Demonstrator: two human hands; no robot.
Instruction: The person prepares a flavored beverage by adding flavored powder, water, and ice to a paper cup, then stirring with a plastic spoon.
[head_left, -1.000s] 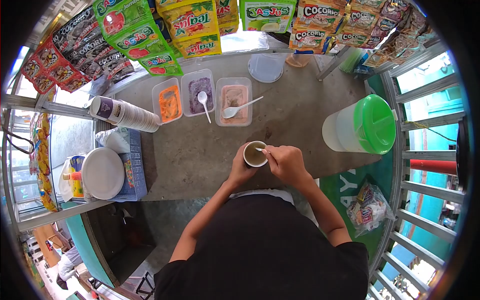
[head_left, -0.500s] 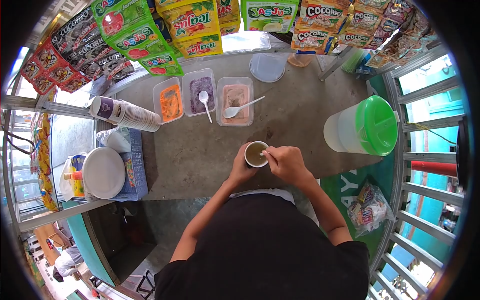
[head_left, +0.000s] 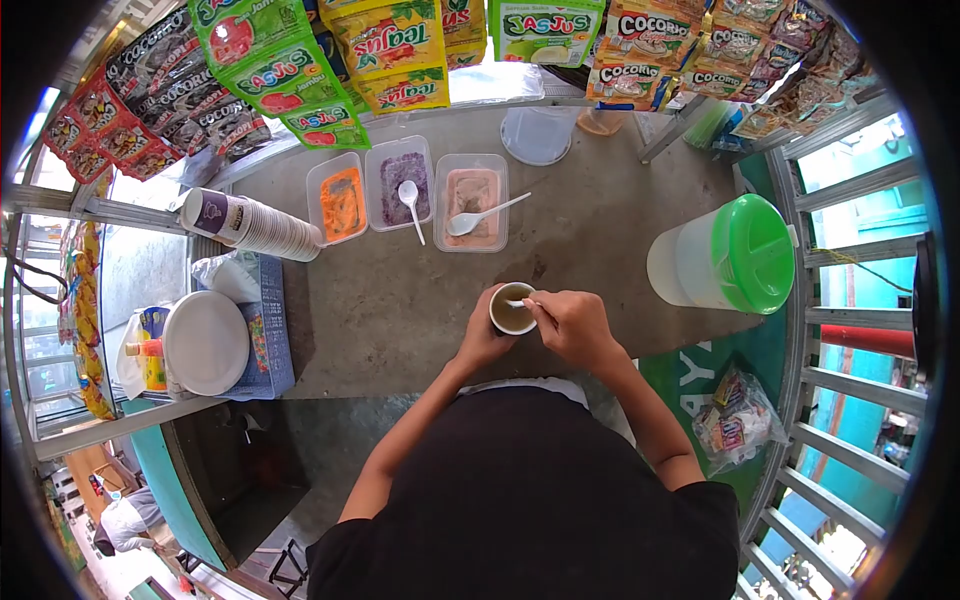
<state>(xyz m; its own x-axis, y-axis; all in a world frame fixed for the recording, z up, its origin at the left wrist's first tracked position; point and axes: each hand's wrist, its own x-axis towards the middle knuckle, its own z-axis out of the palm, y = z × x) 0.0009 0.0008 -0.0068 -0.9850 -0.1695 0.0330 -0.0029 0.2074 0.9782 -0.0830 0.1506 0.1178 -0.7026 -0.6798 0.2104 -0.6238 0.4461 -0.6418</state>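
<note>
My left hand (head_left: 484, 335) is wrapped round a paper cup (head_left: 497, 326) near the front of the counter. Inside the cup is a pale brownish-yellow liquid (head_left: 510, 315). Pinched in my right hand (head_left: 572, 325) is a white plastic spoon (head_left: 517, 303), its lower part dipping into the liquid. Beyond the cup stand three clear plastic tubs: one with orange contents (head_left: 342, 203), one with purple contents (head_left: 402, 170) and a white spoon (head_left: 408, 196), and one with pinkish contents (head_left: 473, 190) with another white spoon (head_left: 463, 222) lying across it.
A stack of paper cups (head_left: 262, 228) lies at the left, above a blue basket (head_left: 277, 330) and a round white lid (head_left: 207, 343). On the right is a green-lidded jug (head_left: 690, 262) and a plastic bag of wrappers (head_left: 738, 430). Drink sachets (head_left: 395, 60) hang overhead.
The spoon has shifted in the cup and now shows more across the liquid. My hands stay in nearly the same place.
</note>
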